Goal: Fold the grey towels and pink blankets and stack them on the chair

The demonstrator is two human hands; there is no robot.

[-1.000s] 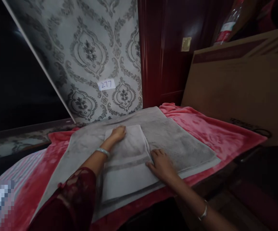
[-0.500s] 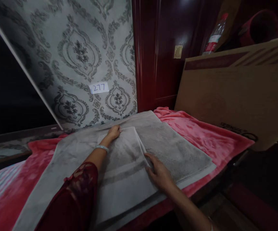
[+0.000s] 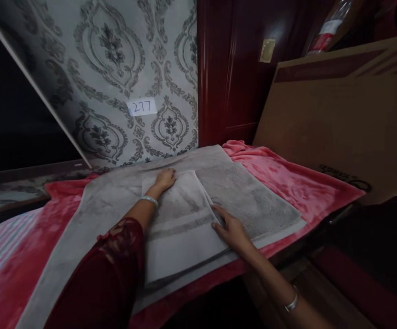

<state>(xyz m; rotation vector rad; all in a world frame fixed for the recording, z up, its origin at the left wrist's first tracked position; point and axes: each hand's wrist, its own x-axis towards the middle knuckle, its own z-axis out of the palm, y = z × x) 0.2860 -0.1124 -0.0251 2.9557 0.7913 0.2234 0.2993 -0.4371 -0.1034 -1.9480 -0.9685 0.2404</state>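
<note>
Two hands on cloth, both mine. Far left: striped pink-and-white sheet (image 3: 2,237) at the edge of view, partly under a pink fleece blanket (image 3: 287,178) that covers the table. On the blanket lies a large grey terry towel (image 3: 253,205), spread flat. On top of it, near its middle, sits a smaller pale grey folded towel (image 3: 181,224) with a darker woven band across it.

My left hand (image 3: 165,179), silver bangle (image 3: 149,199) at the wrist and dark red lace sleeve (image 3: 112,265) above, lies palm down on the far left corner of the folded towel; fingers loosely together, pressing, nothing pinched.

My right hand (image 3: 231,228), also bangled, rests at the folded towel's right edge, fingers spread flat across that edge and onto the large towel beneath. No pinch visible.

Behind: patterned grey wallpaper panel with a white label reading 277 (image 3: 142,107), dark red wooden door (image 3: 233,68), and at right a big brown cardboard box (image 3: 342,114) leaning on the blanket.
</note>
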